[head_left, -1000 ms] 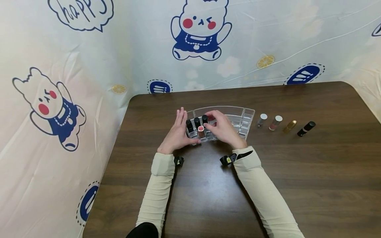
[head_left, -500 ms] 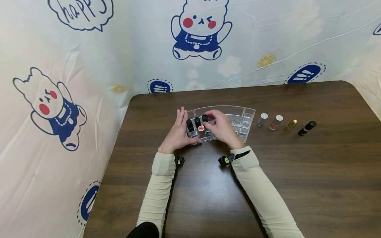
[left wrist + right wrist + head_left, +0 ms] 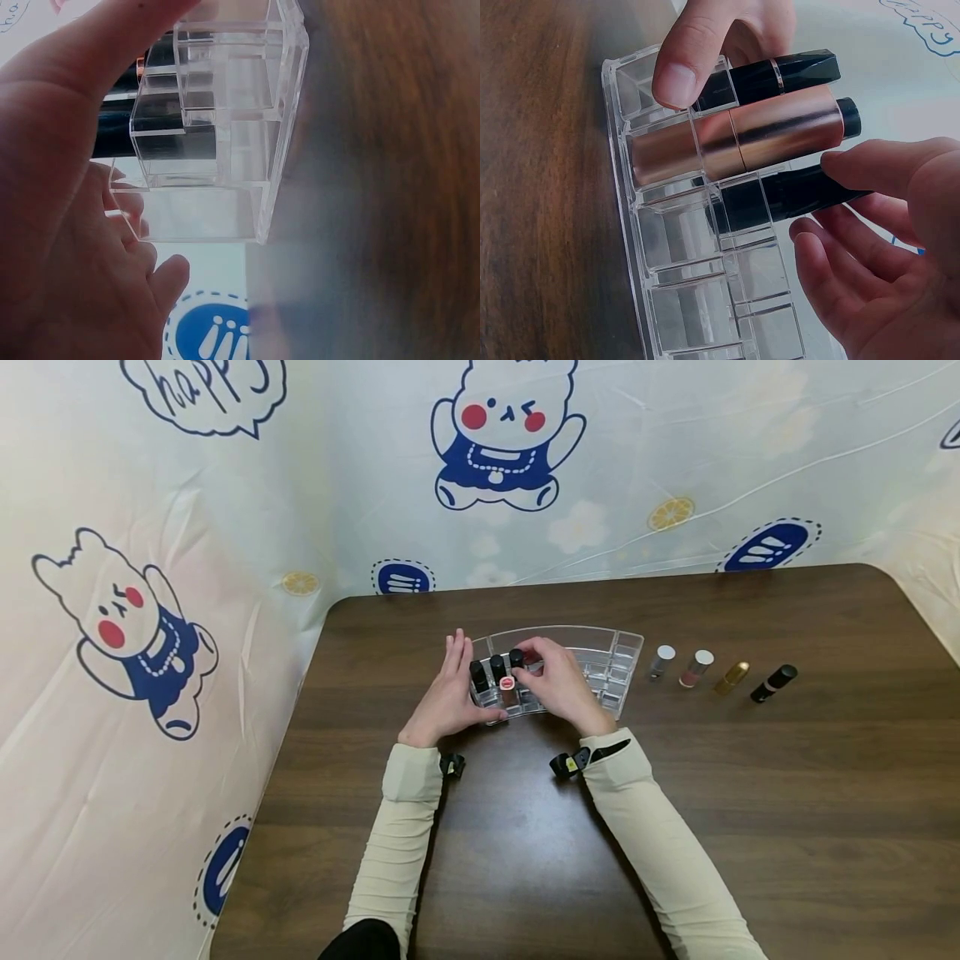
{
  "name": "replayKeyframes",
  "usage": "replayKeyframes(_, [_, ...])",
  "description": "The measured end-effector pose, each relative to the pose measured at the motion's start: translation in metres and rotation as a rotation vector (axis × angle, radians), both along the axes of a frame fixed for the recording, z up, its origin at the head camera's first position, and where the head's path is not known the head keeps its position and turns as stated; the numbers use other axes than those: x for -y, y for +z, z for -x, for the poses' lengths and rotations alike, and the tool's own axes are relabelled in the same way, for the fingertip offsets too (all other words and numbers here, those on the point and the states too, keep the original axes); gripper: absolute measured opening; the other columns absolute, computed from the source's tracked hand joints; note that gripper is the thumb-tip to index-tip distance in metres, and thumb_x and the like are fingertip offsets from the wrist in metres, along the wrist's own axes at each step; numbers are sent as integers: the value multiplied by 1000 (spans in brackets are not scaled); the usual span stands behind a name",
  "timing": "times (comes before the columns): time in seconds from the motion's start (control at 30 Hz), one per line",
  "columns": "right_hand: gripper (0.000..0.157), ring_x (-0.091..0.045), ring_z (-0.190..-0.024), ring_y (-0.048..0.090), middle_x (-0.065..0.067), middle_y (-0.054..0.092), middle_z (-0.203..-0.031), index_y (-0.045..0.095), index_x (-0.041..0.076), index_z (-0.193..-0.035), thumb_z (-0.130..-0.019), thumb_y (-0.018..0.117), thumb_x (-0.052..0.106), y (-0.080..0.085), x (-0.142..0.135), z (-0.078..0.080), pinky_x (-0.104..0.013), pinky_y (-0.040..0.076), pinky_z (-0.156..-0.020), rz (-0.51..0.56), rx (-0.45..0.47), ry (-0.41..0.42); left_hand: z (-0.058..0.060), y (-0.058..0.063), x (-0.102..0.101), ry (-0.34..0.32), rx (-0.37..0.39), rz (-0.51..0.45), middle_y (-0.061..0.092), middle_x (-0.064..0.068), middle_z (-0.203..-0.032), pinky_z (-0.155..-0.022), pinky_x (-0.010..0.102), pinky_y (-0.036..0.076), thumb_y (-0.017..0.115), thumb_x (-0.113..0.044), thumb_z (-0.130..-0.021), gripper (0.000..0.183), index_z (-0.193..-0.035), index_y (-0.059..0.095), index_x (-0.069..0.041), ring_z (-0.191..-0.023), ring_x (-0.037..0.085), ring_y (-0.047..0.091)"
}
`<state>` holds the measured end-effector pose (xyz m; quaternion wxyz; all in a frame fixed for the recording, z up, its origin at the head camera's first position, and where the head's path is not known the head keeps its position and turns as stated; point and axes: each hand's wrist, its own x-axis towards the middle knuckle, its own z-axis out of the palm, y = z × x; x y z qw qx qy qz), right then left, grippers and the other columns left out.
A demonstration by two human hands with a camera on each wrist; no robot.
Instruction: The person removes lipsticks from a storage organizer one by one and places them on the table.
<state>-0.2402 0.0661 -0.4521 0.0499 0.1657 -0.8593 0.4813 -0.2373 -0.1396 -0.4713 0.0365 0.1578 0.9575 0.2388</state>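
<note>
A clear, curved lipstick organizer [image 3: 570, 628] with stepped compartments stands on the table. My left hand [image 3: 448, 697] holds its left end, thumb over the front and fingers along the side. My right hand [image 3: 558, 687] pinches a black lipstick tube [image 3: 795, 196] between thumb and fingers; the tube's lower end stands inside a rear compartment. In the right wrist view, a rose-gold lipstick tube [image 3: 787, 135] sits in front beside it, with a faceted black tube [image 3: 810, 73] beyond. Two more black caps, a left one [image 3: 478, 677] and a middle one [image 3: 497, 668], rise from the organizer's left part.
Right of the organizer, a row of separate tubes stands on the brown table [image 3: 750, 793]: a silver-capped clear tube [image 3: 660, 662], a silver-capped pink tube [image 3: 695, 669], a gold tube [image 3: 731, 679] and a black tube [image 3: 773, 683]. A printed cloth [image 3: 360, 468] hangs behind the table.
My right wrist has shifted slightly left since the first frame, while its fingers stay at the same black tube. The left hand and organizer have hardly moved.
</note>
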Motion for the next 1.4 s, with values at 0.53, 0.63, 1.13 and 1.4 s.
replayKeyframes(0.53, [27,-26,-91,67,-14,68,-103,65,2,-112,-86,68,8,0,1,-1,-37,55,-80,-10,3,-1,-1,1,0,3,9,-10,-20,-1,-162,-119,43,21,82,-55,-68,128,-155,4,-5,-150,24,-14])
replayKeyframes(0.63, [27,-26,-92,66,-15,68,-104,64,2,-112,-86,68,8,0,2,-2,-37,55,-80,-6,7,-1,-1,1,0,0,3,-4,-19,0,-162,-119,44,22,82,-56,-68,128,-155,4,-4,-151,28,-11])
replayKeyframes(1.13, [27,-26,-94,66,-15,68,-105,64,2,-113,-87,68,7,1,2,-2,-37,55,-82,6,28,-6,-1,2,0,1,17,-4,-21,-1,-161,-120,43,20,82,-56,-68,129,-156,1,-6,-149,18,-19])
replayKeyframes(1.4, [28,-26,-93,66,-14,68,-105,64,2,-114,-87,68,8,1,2,-3,-37,55,-82,5,32,-8,-2,2,0,-2,7,-5,-18,2,-162,-119,44,22,82,-56,-68,129,-155,3,-5,-150,25,-14])
